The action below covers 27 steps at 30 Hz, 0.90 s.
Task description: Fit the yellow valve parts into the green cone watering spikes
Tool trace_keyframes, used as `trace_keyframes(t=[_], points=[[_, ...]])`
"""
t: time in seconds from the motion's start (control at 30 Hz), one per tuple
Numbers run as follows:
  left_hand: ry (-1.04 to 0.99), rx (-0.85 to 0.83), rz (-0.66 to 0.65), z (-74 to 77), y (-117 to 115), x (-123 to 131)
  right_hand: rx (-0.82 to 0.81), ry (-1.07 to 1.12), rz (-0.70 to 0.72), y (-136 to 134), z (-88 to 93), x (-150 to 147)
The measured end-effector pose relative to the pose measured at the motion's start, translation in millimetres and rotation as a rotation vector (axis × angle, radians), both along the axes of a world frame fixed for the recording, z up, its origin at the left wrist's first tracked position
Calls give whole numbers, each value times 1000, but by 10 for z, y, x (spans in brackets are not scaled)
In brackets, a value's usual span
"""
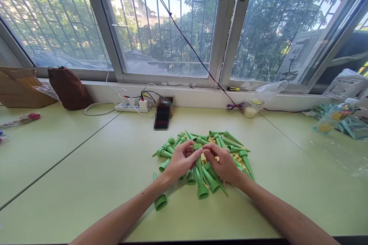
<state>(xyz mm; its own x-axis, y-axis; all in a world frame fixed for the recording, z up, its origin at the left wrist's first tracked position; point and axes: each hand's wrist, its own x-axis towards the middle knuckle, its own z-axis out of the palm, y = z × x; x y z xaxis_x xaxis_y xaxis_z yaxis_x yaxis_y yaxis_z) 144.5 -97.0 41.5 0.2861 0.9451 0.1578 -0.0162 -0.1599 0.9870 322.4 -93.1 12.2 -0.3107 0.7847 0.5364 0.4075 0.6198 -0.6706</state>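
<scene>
My left hand (184,160) is closed around a green plastic watering spike (197,147), its ribbed wide end pointing up between thumb and fingers. Close against it, my right hand (220,160) has thumb and fingers pinched together near the spike's side; whatever lies between those fingertips is too small to make out. Under and around both hands spreads a pile of similar green spikes (202,191), hollow cones with open round ends. Small yellow plastic pieces (238,159) lie mixed among them, mostly at the right. One spike (160,201) rests apart at the pile's front left.
Behind the pile stand a small box (168,101) and a white power strip (133,107) with cables. A brown pouch (69,90) and a cardboard box (23,88) sit at back left. To the right are a jar (251,109) and a bottle (335,116). Windows border the pale green table (86,183).
</scene>
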Motion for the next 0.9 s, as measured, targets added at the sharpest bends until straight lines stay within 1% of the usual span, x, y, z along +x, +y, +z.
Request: trace_keyframes(t=[0.27,0.53,0.9], points=[[25,-2,5,-5,0,-4,43,6,-6,-13,10,-7],[38,-8,-10,10,-10,-2,23,-4,14,16,-21,9],[48,9,-23,-17,10,-1,36,9,23,-20,42,-11]])
